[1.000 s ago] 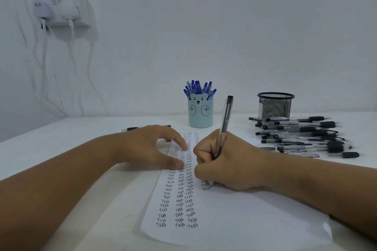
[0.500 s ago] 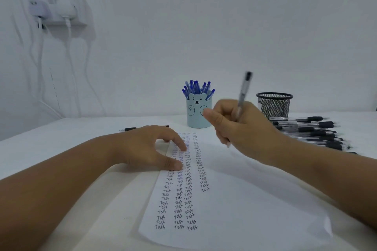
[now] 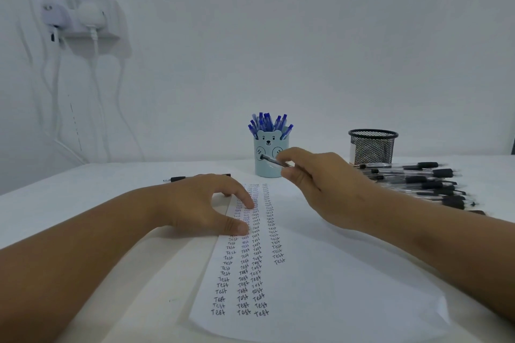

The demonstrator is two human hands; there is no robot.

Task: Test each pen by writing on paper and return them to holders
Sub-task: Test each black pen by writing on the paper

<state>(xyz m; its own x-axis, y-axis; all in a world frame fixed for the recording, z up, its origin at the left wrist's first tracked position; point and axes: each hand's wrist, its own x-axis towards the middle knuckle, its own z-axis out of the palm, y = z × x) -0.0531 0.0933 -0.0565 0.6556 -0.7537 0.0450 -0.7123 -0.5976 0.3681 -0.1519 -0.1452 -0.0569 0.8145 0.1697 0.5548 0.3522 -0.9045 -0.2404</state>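
Just above the paper (image 3: 320, 295), the right hand (image 3: 320, 184) is pinching a black pen (image 3: 274, 161) between thumb and fingers, its grip tight on the barrel and the pen lying nearly level, its free end pointing left across the front of the bear holder (image 3: 269, 159) full of blue pens (image 3: 269, 122). Left of that grip, the left hand (image 3: 206, 206) is resting on the sheet's edge, fingers spread and loose, thumb and forefinger pressing on the columns of "Test". Right of the grip, a pile of black pens (image 3: 418, 181) is lying on the counter (image 3: 83, 189) beside the mesh holder (image 3: 373, 147), while another pen (image 3: 178, 179) is lying beyond the left hand.
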